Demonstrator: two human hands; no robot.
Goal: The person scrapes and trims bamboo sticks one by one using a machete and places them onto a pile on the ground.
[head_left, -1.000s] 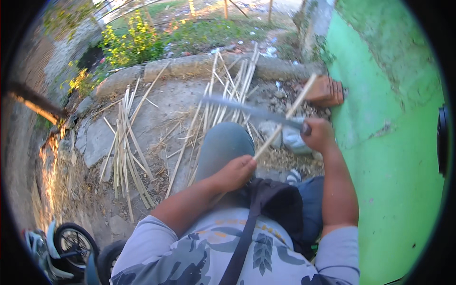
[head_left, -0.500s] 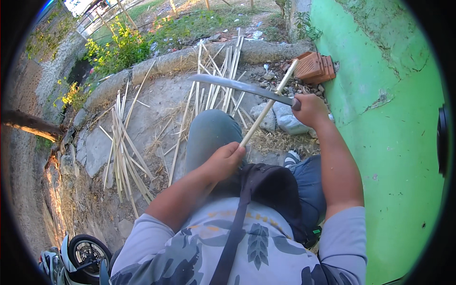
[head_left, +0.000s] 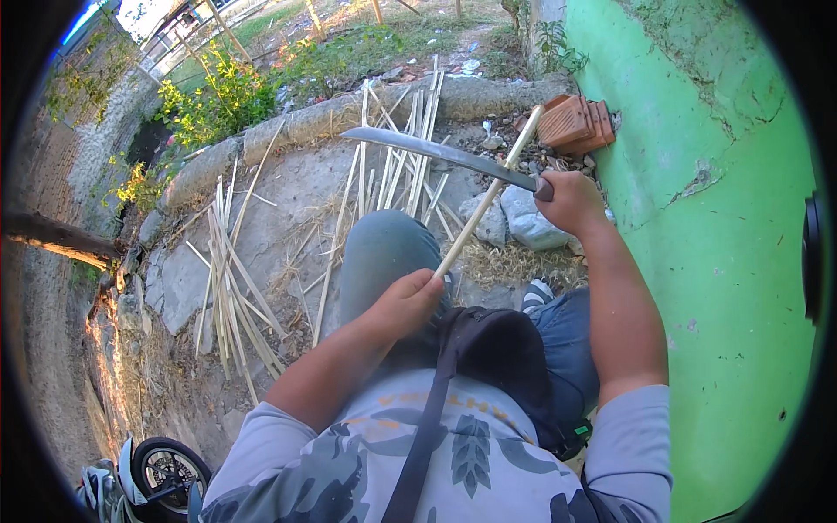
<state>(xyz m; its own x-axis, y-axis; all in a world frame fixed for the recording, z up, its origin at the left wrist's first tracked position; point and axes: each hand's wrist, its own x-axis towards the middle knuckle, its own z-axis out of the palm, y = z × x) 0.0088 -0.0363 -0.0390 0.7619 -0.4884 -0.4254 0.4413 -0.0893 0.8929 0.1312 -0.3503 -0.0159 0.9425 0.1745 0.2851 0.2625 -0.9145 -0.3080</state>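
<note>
My left hand (head_left: 408, 301) is closed round the lower part of a pale bamboo strip (head_left: 475, 214), which slants up and away to the right. In my right hand (head_left: 571, 202) is the dark handle of a machete (head_left: 445, 152). Its long, slightly curved blade points left and crosses the strip near the upper end; whether the edge bites into it I cannot tell. Beneath the blade, a bundle of bamboo strips (head_left: 359, 187) lies on the ground past my raised knee. Another pile of strips (head_left: 228, 288) is spread to the left.
A green wall (head_left: 715, 261) runs along my right. Orange hollow bricks (head_left: 571, 125) and a pale stone (head_left: 528, 220) sit beside it. A low concrete kerb (head_left: 305, 109) crosses the far side. A motorbike wheel (head_left: 170, 475) shows at the lower left, and a log (head_left: 61, 237) juts in above it.
The blade's tip has shifted slightly left and up along the strip. Both hands keep their grips and have hardly moved; the view has tilted a little.
</note>
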